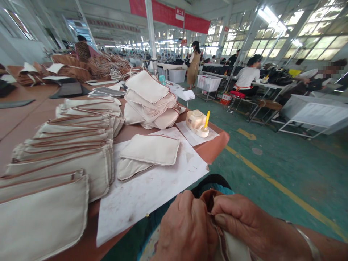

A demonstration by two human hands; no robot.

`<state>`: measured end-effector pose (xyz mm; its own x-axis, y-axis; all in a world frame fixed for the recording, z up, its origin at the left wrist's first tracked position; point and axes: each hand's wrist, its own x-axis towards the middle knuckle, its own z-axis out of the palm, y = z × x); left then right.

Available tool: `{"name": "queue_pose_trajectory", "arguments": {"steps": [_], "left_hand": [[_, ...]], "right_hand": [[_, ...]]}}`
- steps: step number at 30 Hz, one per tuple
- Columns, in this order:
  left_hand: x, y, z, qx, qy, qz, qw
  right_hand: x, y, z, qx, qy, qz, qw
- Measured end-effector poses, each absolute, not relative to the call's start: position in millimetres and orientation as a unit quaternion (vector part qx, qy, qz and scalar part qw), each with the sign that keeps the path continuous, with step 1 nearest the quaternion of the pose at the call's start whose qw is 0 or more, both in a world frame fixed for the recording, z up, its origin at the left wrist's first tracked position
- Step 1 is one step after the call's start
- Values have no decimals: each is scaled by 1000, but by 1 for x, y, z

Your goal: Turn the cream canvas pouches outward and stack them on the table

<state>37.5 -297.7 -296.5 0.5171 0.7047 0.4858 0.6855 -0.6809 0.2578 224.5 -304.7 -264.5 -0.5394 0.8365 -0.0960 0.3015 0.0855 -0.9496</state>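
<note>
Over my lap, both hands grip one cream fabric pouch (236, 247) with a brown inside, its edge bunched between them. My left hand (183, 226) is closed round the pouch, its fingers curled and partly hidden behind the knuckles. At the opening, my right hand (241, 217) pinches the edge between thumb and forefinger. Left of my hands, two similar cream pouches (149, 149) lie overlapping on a stained white sheet (163, 188). A long row of cream pouches with brown edges (62, 159) leans along the table's left side.
A heap of cream pouches (149, 98) stands farther back on the brown table (217, 143). Near its corner is a glue-smeared container (196, 121) with a yellow-handled brush (207, 119). Brown pieces (89, 67) are piled behind. Co-workers sit and stand beyond the green floor (272, 163).
</note>
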Motion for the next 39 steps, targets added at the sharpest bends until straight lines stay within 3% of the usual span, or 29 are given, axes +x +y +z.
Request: {"name": "queue_pose_trajectory", "arguments": {"steps": [5, 8, 11, 15, 20, 23, 28, 33, 39], "left_hand": [[19, -283, -294, 831, 492, 260, 6], [7, -277, -284, 783, 519, 272, 207], [6, -280, -276, 746, 432, 296, 413], [12, -288, -273, 704, 355, 268, 554], [20, -293, -280, 642, 364, 207, 642], [25, -296, -290, 564, 382, 204, 703], [31, -299, -299, 517, 414, 194, 723], [33, -300, -298, 533, 425, 194, 706], [37, -301, -299, 559, 414, 194, 692]], "right_hand": [[227, -312, -260, -365, -733, 550, 167], [232, -315, -260, -402, -674, 587, 200], [238, -314, -266, -414, -591, 648, 244], [242, -315, -275, -406, -533, 700, 248], [240, -319, -274, -403, -531, 702, 252], [240, -320, -272, -416, -601, 633, 256], [243, -323, -269, -409, -785, 341, 315], [243, -320, -259, -437, -826, 270, 231], [243, -312, -246, -338, -915, 155, 156]]}}
